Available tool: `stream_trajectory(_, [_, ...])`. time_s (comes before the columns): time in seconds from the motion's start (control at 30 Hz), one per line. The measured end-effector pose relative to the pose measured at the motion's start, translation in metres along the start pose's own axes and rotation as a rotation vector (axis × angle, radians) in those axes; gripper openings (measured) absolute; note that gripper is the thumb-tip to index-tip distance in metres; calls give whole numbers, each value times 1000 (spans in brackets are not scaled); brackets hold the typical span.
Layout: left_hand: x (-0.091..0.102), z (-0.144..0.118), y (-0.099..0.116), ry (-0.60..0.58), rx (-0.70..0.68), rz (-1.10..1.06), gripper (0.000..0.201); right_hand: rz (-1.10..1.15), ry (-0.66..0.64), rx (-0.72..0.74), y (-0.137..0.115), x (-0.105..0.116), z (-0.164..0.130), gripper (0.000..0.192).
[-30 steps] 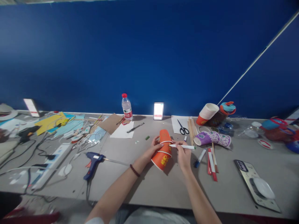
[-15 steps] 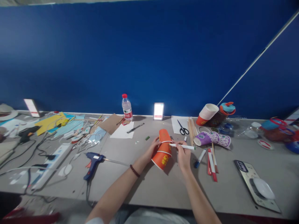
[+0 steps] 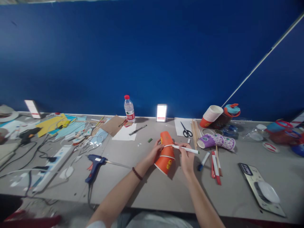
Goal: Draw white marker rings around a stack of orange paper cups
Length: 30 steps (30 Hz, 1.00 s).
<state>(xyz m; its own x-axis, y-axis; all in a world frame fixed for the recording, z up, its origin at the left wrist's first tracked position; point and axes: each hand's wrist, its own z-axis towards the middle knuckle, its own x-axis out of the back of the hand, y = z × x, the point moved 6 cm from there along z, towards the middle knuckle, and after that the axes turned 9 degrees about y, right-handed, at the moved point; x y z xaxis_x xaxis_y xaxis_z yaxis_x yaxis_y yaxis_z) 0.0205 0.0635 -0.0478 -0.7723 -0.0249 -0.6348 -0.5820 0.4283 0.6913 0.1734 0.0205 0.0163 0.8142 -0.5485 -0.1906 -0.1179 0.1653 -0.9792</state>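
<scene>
The stack of orange paper cups (image 3: 166, 153) lies tilted on its side near the middle of the grey surface (image 3: 147, 186), mouth toward the person. Three nested cups seem to show by their white rims, though the exact count is hard to tell. The left hand (image 3: 155, 151) is closed around the stack's side, steadying it. The right hand (image 3: 186, 155) is clamped on a white marker (image 3: 186, 149) whose tip touches the upper cup's wall. No drawn line is clear enough to see, so the marking looks barely begun, most of it left.

Just right lie one purple patterned cup (image 3: 216, 141), one blue-capped marker (image 3: 203, 160) and two red-and-white pens (image 3: 215, 163). Farther back sit one pair of scissors (image 3: 186, 129), one water bottle (image 3: 129, 109) and another cup stack (image 3: 211, 115). One blue glue gun (image 3: 95, 163) lies to the left.
</scene>
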Motion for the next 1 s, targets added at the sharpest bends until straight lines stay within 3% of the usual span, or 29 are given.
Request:
stream_trajectory(0.23, [-13, -6, 3, -84, -4, 21, 51, -36, -80, 25, -6, -6, -2, 9])
stream_trajectory(0.7, [4, 6, -3, 26, -17, 54, 65, -117, -128, 39, -9, -11, -3, 13])
stream_trajectory(1.0, [3, 9, -5, 8, -20, 32, 64, -121, -125, 32, -9, -11, -3, 11])
